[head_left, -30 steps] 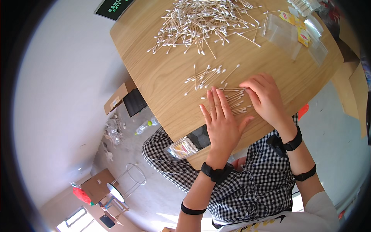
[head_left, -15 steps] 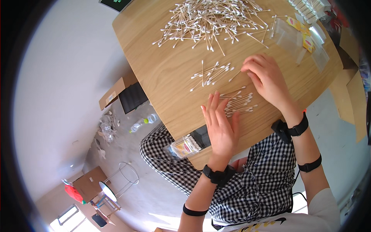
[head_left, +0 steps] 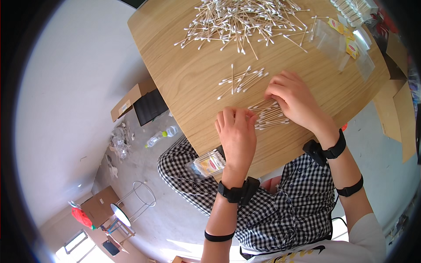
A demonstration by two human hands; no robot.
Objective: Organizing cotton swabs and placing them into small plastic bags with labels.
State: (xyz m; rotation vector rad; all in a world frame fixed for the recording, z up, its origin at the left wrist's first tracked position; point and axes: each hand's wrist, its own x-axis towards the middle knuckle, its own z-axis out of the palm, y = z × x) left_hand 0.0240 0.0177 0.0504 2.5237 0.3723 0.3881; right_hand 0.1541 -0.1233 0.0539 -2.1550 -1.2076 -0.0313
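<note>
A small bundle of cotton swabs (head_left: 269,117) lies on the wooden table between my hands, its sticks roughly side by side. My left hand (head_left: 237,135) is at the bundle's left ends, fingers curled down and thumb close to the index finger; whatever they pinch is hidden. Over the bundle's far right side, my right hand (head_left: 293,99) is closed with fingertips pressed together by the swabs, one swab showing just under them. Just beyond lies a loose, crossed group of cotton swabs (head_left: 242,79). Farther off, a large heap of cotton swabs (head_left: 239,22) is spread out.
A clear pack of cotton swabs (head_left: 209,164) sits at the table's near left edge. At the far right are clear plastic bags (head_left: 331,41), yellow cards (head_left: 351,48) and more packed swabs (head_left: 353,11). A cardboard box (head_left: 397,105) stands beside the table's right edge.
My right hand has come nearer and slightly left, from beside the loose group to the bundle. My left hand has shifted left, its fingers going from spread to curled.
</note>
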